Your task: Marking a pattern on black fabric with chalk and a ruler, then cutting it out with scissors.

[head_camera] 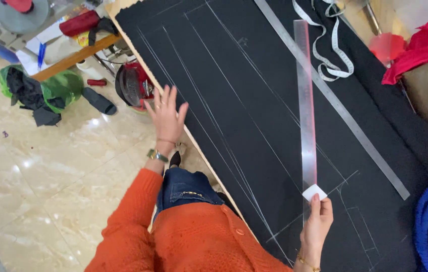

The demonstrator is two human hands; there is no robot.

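1. Black fabric: spread flat over a long table, filling most of the view from near right to far centre. White chalk lines run lengthwise across it; short cross-marks and a small boxed outline sit near the right hand.
2. Metal straightedge: long, grey, lying flat on the fabric, running from far centre toward the near right. Nothing touches it.
3. Clear ruler: long transparent strip, far end pointing away, near end at the right hand. It crosses the metal straightedge at its far part.
4. Measuring tape: white, looped loosely on the fabric, far right, beside the clear ruler's far end.
5. Left hand: fingers spread and open, gripping nothing, at the left edge of the fabric. Cannot tell if the palm presses down or hovers.
6. Right hand: near right, over the fabric; fingers pinched on the white chalk and the near end of the clear ruler together.
7. White chalk: small flat piece at the right fingertips, against the ruler's near end.
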